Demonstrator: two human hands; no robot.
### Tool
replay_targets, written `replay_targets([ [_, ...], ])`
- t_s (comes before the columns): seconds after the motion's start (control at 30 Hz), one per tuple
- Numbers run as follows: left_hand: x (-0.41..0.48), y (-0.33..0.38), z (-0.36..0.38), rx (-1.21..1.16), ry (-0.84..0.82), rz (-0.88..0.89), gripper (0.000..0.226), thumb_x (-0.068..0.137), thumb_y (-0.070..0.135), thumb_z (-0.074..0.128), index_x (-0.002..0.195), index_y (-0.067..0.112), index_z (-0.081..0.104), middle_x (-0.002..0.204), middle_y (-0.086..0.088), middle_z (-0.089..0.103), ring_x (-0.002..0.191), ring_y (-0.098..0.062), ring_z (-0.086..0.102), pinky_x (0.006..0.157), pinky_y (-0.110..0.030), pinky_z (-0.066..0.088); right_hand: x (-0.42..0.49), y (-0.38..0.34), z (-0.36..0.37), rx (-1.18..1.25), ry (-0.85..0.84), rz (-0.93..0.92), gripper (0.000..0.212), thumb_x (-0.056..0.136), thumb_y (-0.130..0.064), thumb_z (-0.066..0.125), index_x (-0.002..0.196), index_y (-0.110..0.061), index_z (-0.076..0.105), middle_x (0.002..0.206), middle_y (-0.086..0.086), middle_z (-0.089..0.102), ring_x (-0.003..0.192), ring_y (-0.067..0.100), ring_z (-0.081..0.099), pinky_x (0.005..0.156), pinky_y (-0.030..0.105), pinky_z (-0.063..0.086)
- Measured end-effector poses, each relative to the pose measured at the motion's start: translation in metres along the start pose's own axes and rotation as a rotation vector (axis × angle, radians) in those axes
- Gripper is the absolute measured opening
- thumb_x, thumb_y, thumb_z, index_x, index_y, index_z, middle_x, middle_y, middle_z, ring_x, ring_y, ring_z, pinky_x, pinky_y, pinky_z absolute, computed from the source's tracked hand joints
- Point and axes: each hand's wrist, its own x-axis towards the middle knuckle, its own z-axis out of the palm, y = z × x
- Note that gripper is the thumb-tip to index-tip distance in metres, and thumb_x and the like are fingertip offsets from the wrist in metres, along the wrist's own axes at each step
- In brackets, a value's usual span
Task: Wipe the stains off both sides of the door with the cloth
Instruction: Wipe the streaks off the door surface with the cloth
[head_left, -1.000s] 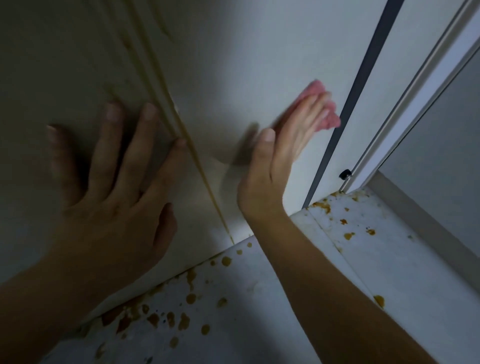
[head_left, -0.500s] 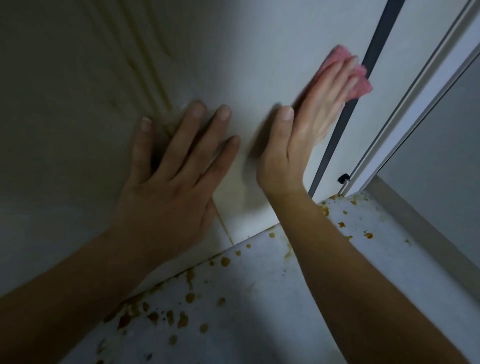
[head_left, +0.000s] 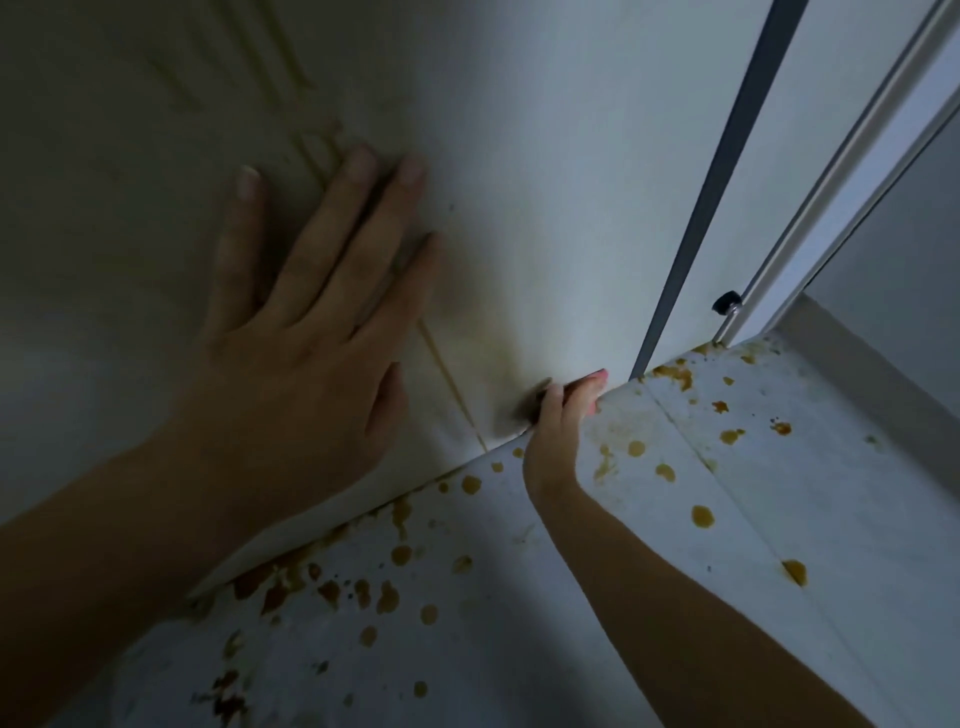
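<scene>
At the door's bottom edge, the right hand presses a barely visible pink cloth against the panel, fingers curled around it. Left hand lies flat, fingers spread, bracing the door. Wiping this face looks underway; next, probably the brown streak beside it.

Two hands — left hand, right hand — one door, one cloth, many floor stains.
</scene>
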Motion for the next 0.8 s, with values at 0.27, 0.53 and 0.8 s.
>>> replay_targets([
  [0.27,-0.034,-0.026,-0.013,0.009,-0.021,0.024,0.066,0.092,0.023,0.052,0.155,0.005,0.042,0.169,-0.021,0.016,0.158,-0.037,0.013,0.126,-0.061,0.002,-0.027,0.013,0.033,0.014,-0.003,-0.016,0.073,0.108,-0.045,0.030,0.163,-0.017,-0.009,0.172,-0.002,-0.011,0.158,0.011,-0.009,0.130,0.044,0.002],
  [0.53,-0.062,-0.050,-0.012,0.046,-0.035,0.012,0.067,0.093,0.024,0.048,0.157,0.007,0.039,0.170,-0.020,0.014,0.159,-0.035,0.011,0.122,-0.065,0.006,-0.106,-0.046,0.089,0.179,-0.100,-0.470,0.076,0.105,-0.033,0.034,0.160,-0.011,-0.014,0.168,0.000,-0.026,0.157,0.019,-0.022,0.129,0.044,-0.009],
  [0.8,-0.066,-0.055,-0.019,0.029,-0.034,0.021,0.066,0.092,0.022,0.048,0.155,0.005,0.040,0.171,-0.017,0.015,0.159,-0.033,0.014,0.126,-0.059,0.001,-0.098,0.018,0.094,0.207,-0.058,-0.070,0.079,0.101,-0.045,0.034,0.162,-0.021,-0.010,0.171,-0.007,-0.013,0.158,0.007,-0.006,0.130,0.040,0.003],
])
